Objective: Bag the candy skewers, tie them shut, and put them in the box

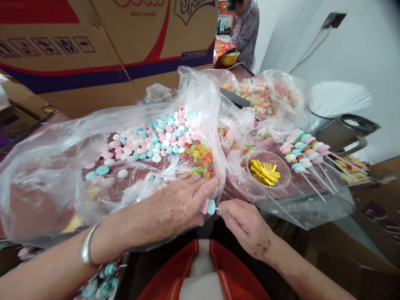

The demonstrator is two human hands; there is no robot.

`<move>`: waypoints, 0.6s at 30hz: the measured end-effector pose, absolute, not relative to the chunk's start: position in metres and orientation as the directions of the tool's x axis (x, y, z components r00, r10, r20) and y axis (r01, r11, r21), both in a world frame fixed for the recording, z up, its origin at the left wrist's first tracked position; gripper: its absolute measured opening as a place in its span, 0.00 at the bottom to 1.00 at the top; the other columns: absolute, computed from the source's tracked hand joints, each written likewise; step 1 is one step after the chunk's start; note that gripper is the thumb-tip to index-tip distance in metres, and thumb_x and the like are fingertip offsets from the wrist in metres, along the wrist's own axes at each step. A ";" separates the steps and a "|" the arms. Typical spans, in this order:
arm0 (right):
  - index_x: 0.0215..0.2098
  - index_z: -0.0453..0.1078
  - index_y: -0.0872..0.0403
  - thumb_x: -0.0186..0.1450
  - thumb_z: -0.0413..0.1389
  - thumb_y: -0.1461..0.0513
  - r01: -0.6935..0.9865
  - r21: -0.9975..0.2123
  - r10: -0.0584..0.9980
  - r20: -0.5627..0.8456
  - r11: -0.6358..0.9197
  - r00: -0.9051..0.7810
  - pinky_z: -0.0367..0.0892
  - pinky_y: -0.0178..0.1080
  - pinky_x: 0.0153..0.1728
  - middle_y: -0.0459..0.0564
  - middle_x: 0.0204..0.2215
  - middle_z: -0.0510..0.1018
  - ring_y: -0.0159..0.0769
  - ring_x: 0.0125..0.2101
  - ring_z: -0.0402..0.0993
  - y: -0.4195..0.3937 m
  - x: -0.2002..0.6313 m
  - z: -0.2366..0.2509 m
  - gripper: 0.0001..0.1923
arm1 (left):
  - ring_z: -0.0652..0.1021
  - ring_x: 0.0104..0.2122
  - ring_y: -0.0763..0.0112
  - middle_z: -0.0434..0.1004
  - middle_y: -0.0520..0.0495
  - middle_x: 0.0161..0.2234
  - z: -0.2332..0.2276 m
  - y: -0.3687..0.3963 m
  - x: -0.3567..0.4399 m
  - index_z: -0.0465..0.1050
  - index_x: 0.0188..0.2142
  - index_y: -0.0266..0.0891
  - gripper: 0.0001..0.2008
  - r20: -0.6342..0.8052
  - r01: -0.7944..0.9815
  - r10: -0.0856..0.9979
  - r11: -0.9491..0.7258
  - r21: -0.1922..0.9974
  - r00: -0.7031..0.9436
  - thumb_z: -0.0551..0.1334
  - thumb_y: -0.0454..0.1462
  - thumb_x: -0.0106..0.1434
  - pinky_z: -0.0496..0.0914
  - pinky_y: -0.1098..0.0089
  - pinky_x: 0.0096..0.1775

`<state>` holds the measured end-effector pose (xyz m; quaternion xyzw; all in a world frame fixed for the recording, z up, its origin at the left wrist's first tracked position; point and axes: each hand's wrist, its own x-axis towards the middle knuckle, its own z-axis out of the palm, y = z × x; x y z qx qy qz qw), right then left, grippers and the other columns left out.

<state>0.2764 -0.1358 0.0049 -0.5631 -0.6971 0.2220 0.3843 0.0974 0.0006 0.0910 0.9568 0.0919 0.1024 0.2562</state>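
My right hand [245, 227] is closed around a thin white stick, and its fingertips pinch it near the candies. On the stick sit a blue marshmallow [211, 207] and a pink one [205, 206]. My left hand [181, 198] stretches its fingers out flat, with the palm side against the pink marshmallow; anything under the palm is hidden. Just beyond the left fingertips lie small coloured ring gummies [198, 160]. Loose pink, white and blue marshmallows [150, 139] are heaped on clear plastic behind the left hand.
Finished-looking candy skewers [304, 150] lie at right beside a tub of gold twist ties [264, 172]. Behind them stand a grey mug [348, 131], white sticks [339, 98] and a bag of gummies [265, 96]. A large carton [106, 54] blocks the back left. Another person [248, 31] stands farther off.
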 end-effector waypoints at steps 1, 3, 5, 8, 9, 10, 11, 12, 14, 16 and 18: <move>0.35 0.67 0.55 0.71 0.44 0.64 0.580 -0.782 0.963 0.270 0.226 -0.011 0.59 0.34 0.31 0.45 0.26 0.71 0.31 0.27 0.65 -0.136 0.275 0.004 0.11 | 0.75 0.47 0.56 0.76 0.41 0.48 0.098 -0.002 0.097 0.64 0.58 0.43 0.26 0.210 0.100 0.207 -0.898 0.429 0.956 0.65 0.33 0.60 0.66 0.62 0.49; 0.35 0.67 0.54 0.72 0.45 0.63 0.517 -0.840 0.966 0.243 0.163 0.090 0.59 0.33 0.30 0.44 0.25 0.70 0.30 0.26 0.65 -0.135 0.274 0.003 0.11 | 0.76 0.45 0.57 0.78 0.42 0.45 0.111 -0.006 0.092 0.67 0.54 0.43 0.21 0.354 0.137 0.264 -0.929 0.345 0.897 0.64 0.35 0.62 0.67 0.63 0.48; 0.35 0.67 0.54 0.72 0.45 0.62 0.468 -0.873 0.959 0.235 0.138 0.156 0.59 0.32 0.29 0.43 0.24 0.69 0.29 0.26 0.64 -0.134 0.272 0.004 0.11 | 0.77 0.35 0.63 0.79 0.48 0.35 0.116 -0.009 0.083 0.73 0.44 0.44 0.10 0.456 0.313 0.485 -0.860 0.402 0.747 0.64 0.38 0.62 0.69 0.68 0.40; 0.34 0.67 0.54 0.72 0.45 0.62 0.416 -0.898 0.950 0.244 0.146 0.193 0.59 0.31 0.28 0.42 0.23 0.66 0.28 0.24 0.62 -0.132 0.269 0.005 0.11 | 0.71 0.21 0.70 0.73 0.53 0.21 0.102 -0.007 0.070 0.75 0.30 0.43 0.11 0.256 0.533 0.822 -0.534 0.656 0.509 0.62 0.46 0.63 0.63 0.71 0.24; 0.34 0.66 0.54 0.72 0.45 0.61 0.401 -0.904 0.951 0.239 0.145 0.195 0.59 0.31 0.27 0.42 0.23 0.65 0.28 0.24 0.61 -0.131 0.268 0.005 0.12 | 0.70 0.19 0.70 0.71 0.53 0.19 0.094 -0.004 0.068 0.75 0.28 0.43 0.14 0.129 0.537 0.870 -0.403 0.741 0.475 0.62 0.49 0.63 0.62 0.71 0.22; 0.33 0.66 0.54 0.72 0.45 0.61 0.387 -0.911 0.953 0.230 0.140 0.196 0.58 0.31 0.27 0.42 0.23 0.65 0.28 0.24 0.61 -0.131 0.266 0.004 0.12 | 0.71 0.20 0.69 0.72 0.52 0.19 0.086 -0.001 0.066 0.75 0.26 0.42 0.17 0.010 0.514 0.891 -0.272 0.814 0.454 0.62 0.51 0.61 0.62 0.71 0.23; 0.33 0.66 0.54 0.72 0.45 0.61 0.374 -0.918 0.956 0.218 0.133 0.194 0.58 0.31 0.26 0.42 0.23 0.64 0.28 0.24 0.60 -0.131 0.265 0.004 0.12 | 0.73 0.22 0.68 0.75 0.50 0.21 0.077 0.001 0.067 0.76 0.26 0.40 0.18 -0.079 0.458 0.898 -0.143 0.877 0.433 0.63 0.52 0.60 0.65 0.71 0.25; 0.33 0.66 0.54 0.72 0.45 0.60 0.361 -0.924 0.960 0.205 0.126 0.191 0.58 0.31 0.26 0.42 0.23 0.64 0.28 0.24 0.60 -0.131 0.263 0.004 0.13 | 0.75 0.26 0.66 0.78 0.47 0.24 0.070 0.003 0.069 0.77 0.27 0.39 0.18 -0.134 0.367 0.907 -0.024 0.930 0.400 0.65 0.52 0.58 0.68 0.70 0.28; 0.34 0.66 0.55 0.72 0.44 0.59 0.343 -0.932 0.966 0.185 0.115 0.179 0.57 0.31 0.26 0.42 0.23 0.64 0.28 0.24 0.59 -0.130 0.259 0.003 0.13 | 0.78 0.32 0.61 0.81 0.43 0.30 0.062 0.005 0.078 0.79 0.31 0.36 0.18 -0.200 0.087 0.902 0.180 0.980 0.382 0.67 0.50 0.56 0.72 0.67 0.35; 0.34 0.67 0.55 0.72 0.44 0.59 0.327 -0.939 0.975 0.164 0.107 0.152 0.57 0.32 0.26 0.42 0.23 0.64 0.28 0.24 0.59 -0.130 0.254 0.004 0.13 | 0.79 0.35 0.58 0.81 0.41 0.33 0.062 0.004 0.090 0.79 0.36 0.35 0.16 -0.197 -0.224 0.906 0.295 0.929 0.375 0.68 0.46 0.56 0.74 0.63 0.39; 0.34 0.67 0.55 0.72 0.44 0.59 0.315 -0.945 0.983 0.138 0.093 0.122 0.56 0.32 0.26 0.41 0.22 0.63 0.28 0.23 0.59 -0.129 0.249 0.004 0.14 | 0.80 0.35 0.59 0.80 0.41 0.31 0.066 0.003 0.103 0.78 0.35 0.34 0.10 -0.206 -0.438 0.929 0.331 0.836 0.309 0.66 0.40 0.59 0.75 0.60 0.40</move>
